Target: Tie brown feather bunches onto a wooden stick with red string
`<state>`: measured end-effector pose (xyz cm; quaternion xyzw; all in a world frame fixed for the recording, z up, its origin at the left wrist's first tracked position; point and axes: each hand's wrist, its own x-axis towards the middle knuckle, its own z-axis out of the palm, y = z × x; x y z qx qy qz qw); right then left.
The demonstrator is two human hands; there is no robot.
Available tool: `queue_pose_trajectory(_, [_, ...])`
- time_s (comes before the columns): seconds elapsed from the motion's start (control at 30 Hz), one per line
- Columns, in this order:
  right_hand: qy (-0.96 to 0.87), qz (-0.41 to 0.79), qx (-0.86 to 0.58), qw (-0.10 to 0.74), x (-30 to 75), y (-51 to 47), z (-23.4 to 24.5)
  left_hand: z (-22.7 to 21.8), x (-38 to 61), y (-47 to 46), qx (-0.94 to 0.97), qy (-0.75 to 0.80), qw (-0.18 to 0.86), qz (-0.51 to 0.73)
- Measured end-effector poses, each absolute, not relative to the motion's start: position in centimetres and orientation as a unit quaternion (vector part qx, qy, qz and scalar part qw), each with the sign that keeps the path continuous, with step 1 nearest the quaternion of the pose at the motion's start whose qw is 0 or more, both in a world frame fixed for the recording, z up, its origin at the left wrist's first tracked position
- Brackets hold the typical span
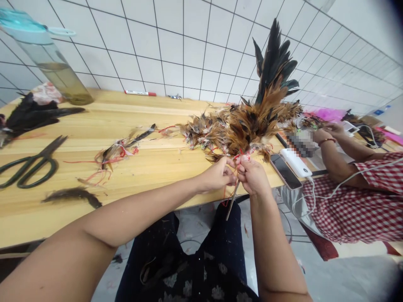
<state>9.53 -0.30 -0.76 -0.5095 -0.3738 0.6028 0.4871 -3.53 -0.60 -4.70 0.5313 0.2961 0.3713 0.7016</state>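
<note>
A feather duster [250, 128] of brown feathers with long black-green plumes stands up in front of me at the table's near edge. My right hand [253, 174] is closed round its base, and a thin stick [233, 200] comes out below the fingers, past the edge. Close beside it, my left hand [218, 175] is closed, thumb and fingertips pinched on red string [236, 156] at the base of the feathers. The exact grip of the fingertips is partly hidden. More loose brown feathers [204, 132] lie in a heap behind and left of the duster.
On the wooden table [163, 167] lie black-handled scissors [34, 163], feather scraps [121, 149], dark feathers [37, 115], a marker [140, 93] and a bottle [59, 63]. To the right are a phone [286, 171], a white power bank [296, 162] with a cable, and a co-worker's arms [340, 155].
</note>
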Motion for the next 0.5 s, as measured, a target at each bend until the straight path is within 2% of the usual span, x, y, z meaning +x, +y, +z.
queue_pose_trajectory(0.27, [-0.379,0.594,-0.51,0.493,9.8,-0.3,-0.6,-2.6,-5.5,-0.2,0.505,0.239,0.792,0.246])
queue_pose_trajectory(0.33, [-0.383,0.592,-0.511,0.492,9.8,-0.4,-0.7,-2.8,-5.2,-0.2,0.537,0.245,0.764,0.261])
queue_pose_trajectory(0.5, [-0.386,0.595,-0.507,0.491,9.2,-0.7,-0.7,-4.0,-3.9,-0.4,0.639,0.318,0.592,0.374])
